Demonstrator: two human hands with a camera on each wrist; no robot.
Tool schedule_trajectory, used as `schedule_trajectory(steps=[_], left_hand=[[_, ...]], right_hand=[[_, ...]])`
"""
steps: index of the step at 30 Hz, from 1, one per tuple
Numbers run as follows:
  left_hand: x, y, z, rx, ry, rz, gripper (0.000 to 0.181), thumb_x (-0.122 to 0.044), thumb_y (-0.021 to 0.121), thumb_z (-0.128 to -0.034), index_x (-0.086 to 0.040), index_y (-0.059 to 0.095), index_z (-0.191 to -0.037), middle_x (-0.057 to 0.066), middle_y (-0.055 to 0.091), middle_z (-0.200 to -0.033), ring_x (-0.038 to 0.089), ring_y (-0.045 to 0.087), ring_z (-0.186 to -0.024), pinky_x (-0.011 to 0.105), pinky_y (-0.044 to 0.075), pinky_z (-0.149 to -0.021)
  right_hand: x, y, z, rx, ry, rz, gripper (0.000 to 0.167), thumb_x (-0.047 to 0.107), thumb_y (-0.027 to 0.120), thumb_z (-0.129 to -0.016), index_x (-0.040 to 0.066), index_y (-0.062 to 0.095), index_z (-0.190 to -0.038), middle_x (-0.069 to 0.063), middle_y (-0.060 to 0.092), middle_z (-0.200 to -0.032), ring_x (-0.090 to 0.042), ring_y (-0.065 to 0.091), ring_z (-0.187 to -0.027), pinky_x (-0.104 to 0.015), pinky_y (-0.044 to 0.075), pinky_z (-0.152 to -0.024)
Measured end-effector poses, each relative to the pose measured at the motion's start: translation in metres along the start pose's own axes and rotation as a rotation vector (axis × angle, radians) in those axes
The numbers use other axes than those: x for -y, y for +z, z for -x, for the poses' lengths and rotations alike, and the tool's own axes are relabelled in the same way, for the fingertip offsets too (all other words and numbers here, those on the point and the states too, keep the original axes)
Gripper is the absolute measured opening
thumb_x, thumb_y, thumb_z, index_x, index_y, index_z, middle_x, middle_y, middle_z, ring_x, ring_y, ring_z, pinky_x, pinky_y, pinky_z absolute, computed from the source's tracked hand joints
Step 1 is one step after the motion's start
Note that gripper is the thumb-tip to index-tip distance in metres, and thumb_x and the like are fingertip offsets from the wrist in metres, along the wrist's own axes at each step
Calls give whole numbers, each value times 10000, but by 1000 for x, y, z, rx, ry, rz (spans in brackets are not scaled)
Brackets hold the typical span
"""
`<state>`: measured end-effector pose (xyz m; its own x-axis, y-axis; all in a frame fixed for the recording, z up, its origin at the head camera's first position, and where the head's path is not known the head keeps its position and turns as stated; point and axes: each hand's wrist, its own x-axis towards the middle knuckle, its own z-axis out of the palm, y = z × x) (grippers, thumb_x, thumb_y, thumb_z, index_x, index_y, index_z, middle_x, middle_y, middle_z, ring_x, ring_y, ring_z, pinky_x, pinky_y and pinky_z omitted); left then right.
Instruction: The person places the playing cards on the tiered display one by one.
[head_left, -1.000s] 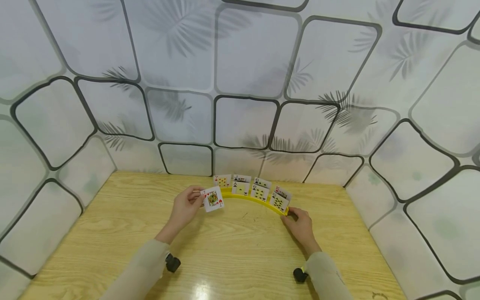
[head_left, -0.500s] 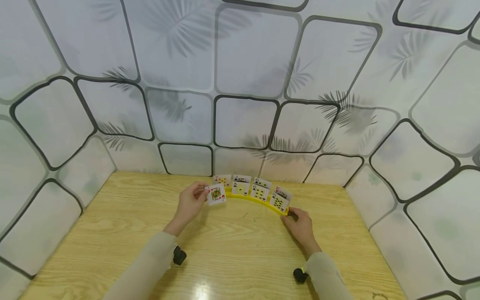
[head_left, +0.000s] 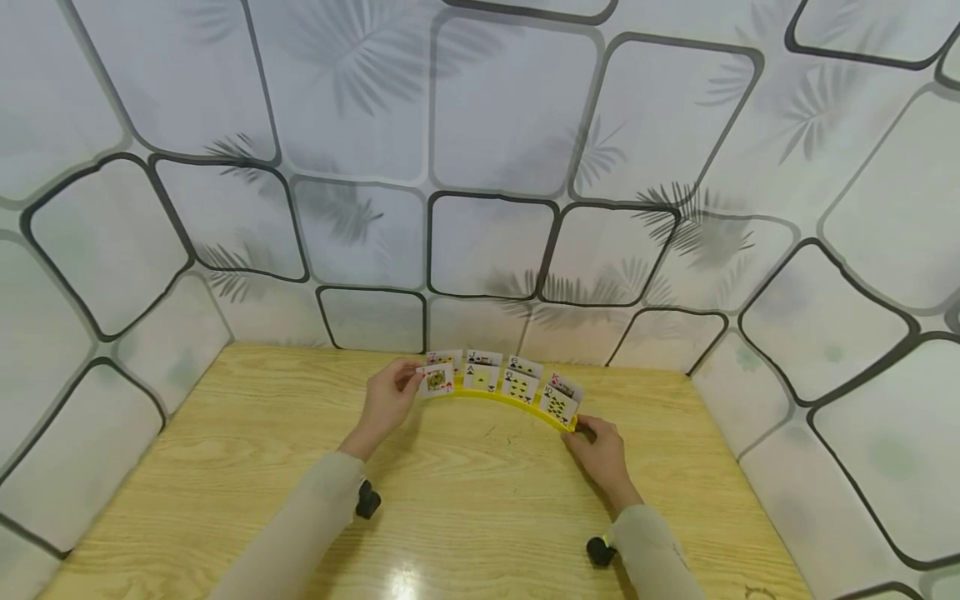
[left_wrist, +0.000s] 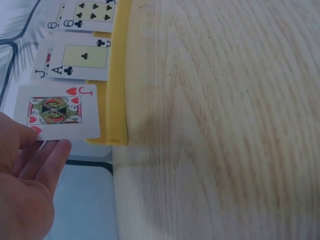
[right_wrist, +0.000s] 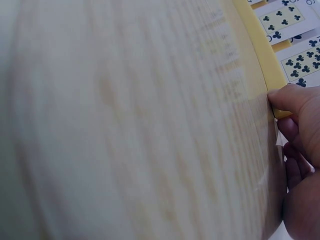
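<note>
My left hand (head_left: 388, 398) pinches a jack of hearts (head_left: 437, 380) by its left edge, thumb in front and fingers behind. The card is face up toward me at the left end of a curved yellow card holder (left_wrist: 118, 100), overlapping a red seven (head_left: 453, 357) behind it. Whether its lower edge sits in the slot I cannot tell. At the holder's other end, my right hand (head_left: 600, 454) grips the tip between thumb and fingers. An ace of clubs (left_wrist: 82, 56), another club card (head_left: 519, 385) and a ten of clubs (head_left: 557, 405) stand in the front row.
Behind the front cards stand a jack (head_left: 483, 357), a six (head_left: 525, 365) and a king (head_left: 567, 385), partly covered. The holder rests on a wooden table (head_left: 465, 492), close to a patterned wall (head_left: 491, 250) at the back. Similar walls rise on both sides.
My left hand has moved right and slightly away from me, carrying the jack of hearts from beside the holder to in front of the red seven. The right hand has stayed put.
</note>
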<state>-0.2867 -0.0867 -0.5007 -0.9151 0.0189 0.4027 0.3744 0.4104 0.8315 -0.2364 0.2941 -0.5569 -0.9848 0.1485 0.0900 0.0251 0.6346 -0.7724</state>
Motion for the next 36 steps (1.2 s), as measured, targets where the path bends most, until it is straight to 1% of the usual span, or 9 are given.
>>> schedule_trajectory(steps=[4, 7, 15, 21, 25, 30, 34, 36], left_hand=[[0, 3, -2, -1, 10, 5, 168, 26, 690, -989, 10, 719, -1154, 234, 778, -1089, 375, 766, -999, 459, 645, -823], [1, 6, -3, -2, 15, -4, 168, 32, 689, -988, 10, 715, -1152, 237, 776, -1098, 381, 767, -1012, 486, 644, -834], [2, 10, -6, -3, 20, -23, 152, 30, 679, -996, 17, 707, -1145, 241, 777, -1097, 374, 769, -1004, 501, 640, -825], [4, 12, -7, -14, 28, -27, 148, 21, 675, -1002, 17, 710, -1146, 245, 781, -1080, 374, 773, -975, 501, 639, -807], [5, 12, -7, -6, 28, -20, 145, 29, 672, -999, 6, 709, -1138, 250, 778, -1085, 379, 769, -971, 485, 636, -790], [8, 14, -7, 1, 34, -34, 149, 41, 684, -988, -12, 707, -1125, 254, 777, -1086, 379, 770, -962, 458, 638, -768], [9, 14, -6, 2, 44, -28, 154, 51, 690, -978, -9, 706, -1119, 258, 775, -1081, 391, 769, -969, 470, 645, -776], [9, 15, -6, 12, 39, -20, 158, 47, 685, -983, -12, 705, -1128, 255, 773, -1092, 395, 767, -988, 482, 646, -795]], right_hand=[[0, 0, 0, 3, 0, 2, 494, 208, 778, -958, -51, 649, -1358, -237, 655, -1338, -398, 499, -1351, -610, 375, -1183], [0, 0, -1, 1, -3, 3, 490, 207, 777, -958, -51, 651, -1356, -235, 661, -1332, -395, 502, -1346, -607, 380, -1179], [0, 0, 0, -15, -13, 2, 473, 198, 787, -950, -53, 666, -1333, -237, 671, -1308, -411, 510, -1332, -617, 384, -1171], [0, 0, 1, -11, -19, 16, 483, 204, 784, -957, -52, 660, -1348, -232, 679, -1313, -411, 507, -1343, -625, 373, -1179], [-1, 0, 0, -10, -22, 24, 482, 209, 782, -957, -44, 662, -1349, -223, 686, -1309, -407, 510, -1346, -623, 371, -1180], [-1, 1, 0, -9, -24, 19, 486, 200, 787, -953, -48, 658, -1352, -227, 689, -1306, -410, 514, -1342, -620, 372, -1178], [-3, 1, 0, -5, -27, 17, 483, 196, 781, -956, -45, 656, -1356, -227, 685, -1312, -410, 509, -1350, -627, 359, -1184], [-3, 1, 0, -3, -26, 13, 484, 199, 778, -959, -42, 655, -1360, -225, 682, -1319, -409, 504, -1359, -626, 349, -1193]])
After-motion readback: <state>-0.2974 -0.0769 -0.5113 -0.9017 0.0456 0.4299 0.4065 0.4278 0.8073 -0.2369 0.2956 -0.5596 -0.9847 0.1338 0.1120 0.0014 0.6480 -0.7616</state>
